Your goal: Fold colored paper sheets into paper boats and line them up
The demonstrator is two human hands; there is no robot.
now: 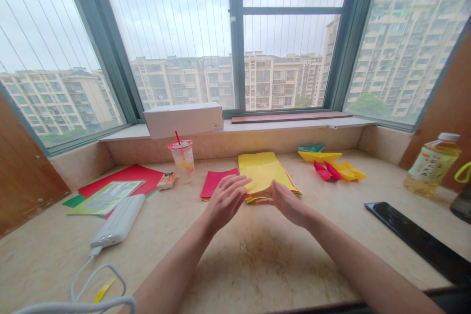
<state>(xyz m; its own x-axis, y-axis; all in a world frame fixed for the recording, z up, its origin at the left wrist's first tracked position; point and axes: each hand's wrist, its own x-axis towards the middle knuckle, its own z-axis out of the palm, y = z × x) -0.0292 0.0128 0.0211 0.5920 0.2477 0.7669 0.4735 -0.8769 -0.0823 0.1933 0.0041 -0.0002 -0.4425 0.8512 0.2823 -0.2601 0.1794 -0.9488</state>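
At one o'clock from the left hand [226, 199] and eleven from the right hand [287, 202], there's the yellow paper [260, 168], each grip loosely curved at its near edge, pinching or not, can't tell!

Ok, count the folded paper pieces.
4 visible, at right: teal piece at back, yellow boat before it, red piece nearer, golden piece right of red. Others may be hidden.

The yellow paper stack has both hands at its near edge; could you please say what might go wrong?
The yellow paper stack has uneven edges and might slip apart. The left hand could nudge the red-topped stack close beside it. The plastic cup, standing upright nearby, might tip if bumped.
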